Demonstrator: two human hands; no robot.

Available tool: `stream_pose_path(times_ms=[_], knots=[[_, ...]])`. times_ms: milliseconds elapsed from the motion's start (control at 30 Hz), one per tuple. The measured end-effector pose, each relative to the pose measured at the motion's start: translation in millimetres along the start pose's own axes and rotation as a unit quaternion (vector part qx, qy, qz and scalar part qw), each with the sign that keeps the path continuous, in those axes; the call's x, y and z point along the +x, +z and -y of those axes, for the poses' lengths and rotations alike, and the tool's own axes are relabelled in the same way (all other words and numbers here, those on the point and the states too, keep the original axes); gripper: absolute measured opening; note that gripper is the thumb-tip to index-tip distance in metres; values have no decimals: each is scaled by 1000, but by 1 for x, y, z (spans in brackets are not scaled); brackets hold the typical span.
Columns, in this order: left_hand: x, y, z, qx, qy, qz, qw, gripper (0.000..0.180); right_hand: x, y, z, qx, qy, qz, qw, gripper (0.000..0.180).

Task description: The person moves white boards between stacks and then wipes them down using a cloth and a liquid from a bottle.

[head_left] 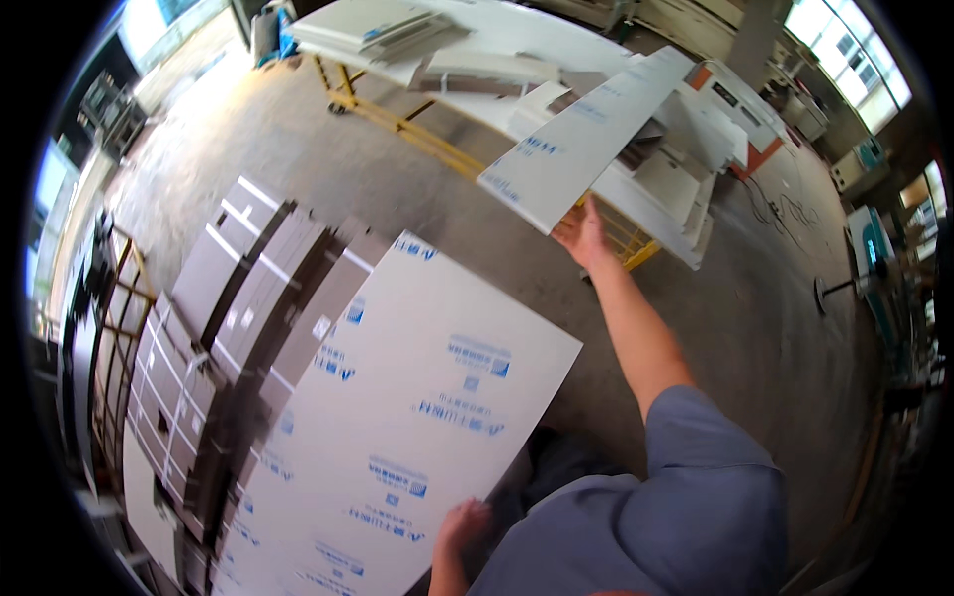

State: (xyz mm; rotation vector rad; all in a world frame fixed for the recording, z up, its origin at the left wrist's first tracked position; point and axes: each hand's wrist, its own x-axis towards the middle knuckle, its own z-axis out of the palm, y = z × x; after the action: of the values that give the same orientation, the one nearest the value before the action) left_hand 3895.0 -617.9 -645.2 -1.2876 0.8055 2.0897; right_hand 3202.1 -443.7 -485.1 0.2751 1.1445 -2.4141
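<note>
Right hand point(581, 236) stretched forward, gripping near end of long white panel point(586, 134), which slants up over yellow cart point(417, 134) stacked with white boards point(467, 60). Left hand point(463, 524) low by body, fingers closed on near edge of large white sheet point(397, 427) with blue printed film, tilted across lower left. Behind sheet, pile of grey-brown panels point(248, 298) on concrete floor point(328, 189). Grey sleeve point(696, 467) on right arm
</note>
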Motion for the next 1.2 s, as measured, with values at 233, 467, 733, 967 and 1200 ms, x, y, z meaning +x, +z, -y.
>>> stream_pose_path(times_ms=[233, 467, 733, 967, 1200], knots=[[-5, 297, -372, 154, 353, 42, 922, 71, 32, 13, -9, -102, -92, -117, 984, 44], [80, 460, -503, -57, 329, 193, 923, 35, 24, 5, 11, -232, -40, -66, 970, 46], [4, 505, -521, -46, 366, 176, 913, 35, 46, 44, 94, 94, -97, 87, 987, 57], [-53, 432, -507, 8, 410, 113, 905, 48, 100, 38, 155, 149, -131, 99, 975, 63], [-192, 238, -448, -46, 490, 37, 870, 75, 190, -62, 152, -91, -281, 12, 955, 59]])
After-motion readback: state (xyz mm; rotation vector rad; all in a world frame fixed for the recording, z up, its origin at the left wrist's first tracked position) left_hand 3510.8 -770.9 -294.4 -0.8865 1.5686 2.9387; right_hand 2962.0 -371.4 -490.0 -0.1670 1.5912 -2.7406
